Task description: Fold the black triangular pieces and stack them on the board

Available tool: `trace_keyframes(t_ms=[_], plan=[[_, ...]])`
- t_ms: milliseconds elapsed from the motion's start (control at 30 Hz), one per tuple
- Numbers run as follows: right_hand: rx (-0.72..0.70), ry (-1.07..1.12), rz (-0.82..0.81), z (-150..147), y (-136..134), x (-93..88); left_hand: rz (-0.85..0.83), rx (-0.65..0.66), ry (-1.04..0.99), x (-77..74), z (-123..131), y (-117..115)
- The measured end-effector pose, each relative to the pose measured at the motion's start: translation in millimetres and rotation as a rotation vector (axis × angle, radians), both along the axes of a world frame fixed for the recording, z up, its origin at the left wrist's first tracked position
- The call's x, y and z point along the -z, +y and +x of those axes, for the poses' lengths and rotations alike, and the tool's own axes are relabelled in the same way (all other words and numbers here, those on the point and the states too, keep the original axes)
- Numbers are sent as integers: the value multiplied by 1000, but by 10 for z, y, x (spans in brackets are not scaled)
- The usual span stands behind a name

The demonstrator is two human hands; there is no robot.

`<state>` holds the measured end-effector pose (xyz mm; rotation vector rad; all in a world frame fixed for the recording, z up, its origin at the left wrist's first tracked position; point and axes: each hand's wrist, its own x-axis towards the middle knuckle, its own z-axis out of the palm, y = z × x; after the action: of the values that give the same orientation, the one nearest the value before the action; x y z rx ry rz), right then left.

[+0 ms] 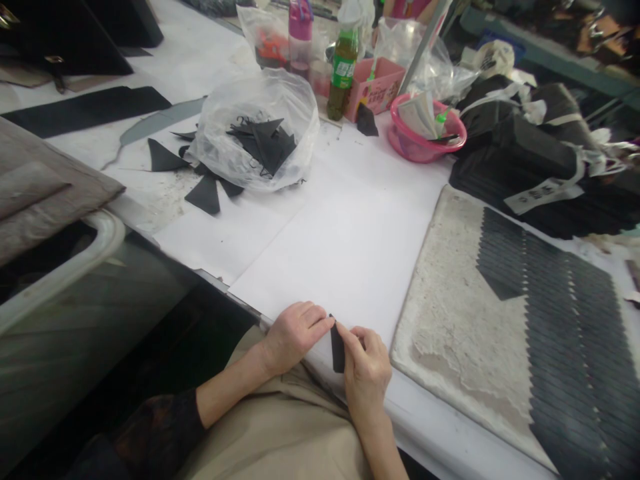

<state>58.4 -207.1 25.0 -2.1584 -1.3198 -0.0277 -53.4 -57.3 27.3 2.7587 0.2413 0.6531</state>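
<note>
Small black rectangular flat strip (pixel 338 353) at near edge of white-topped desk (pixel 345 247), between both hands. Right hand (pixel 367 370): fingers closed, pinching strip along its right side. Left hand (pixel 295 337): fingertips drawn together on its far end. Right: pale grey worn board (pixel 453 320) bearing overlapping rows of black pointed pieces (pixel 565 320). Far left: clear plastic bag (pixel 210 143) containing black triangular scraps (pixel 270 143).

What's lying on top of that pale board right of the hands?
Overlapping black pieces lie in rows across the right part of the pale board; its mottled surface shows on the left. What's beneath the rows is covered.
</note>
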Motion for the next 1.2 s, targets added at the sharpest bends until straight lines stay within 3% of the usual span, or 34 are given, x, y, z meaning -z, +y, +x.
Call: trace_keyframes(t_ms=[1200], plan=[[3,-16,20,-4,26,9,116,-59,-7,-96,4,-81]])
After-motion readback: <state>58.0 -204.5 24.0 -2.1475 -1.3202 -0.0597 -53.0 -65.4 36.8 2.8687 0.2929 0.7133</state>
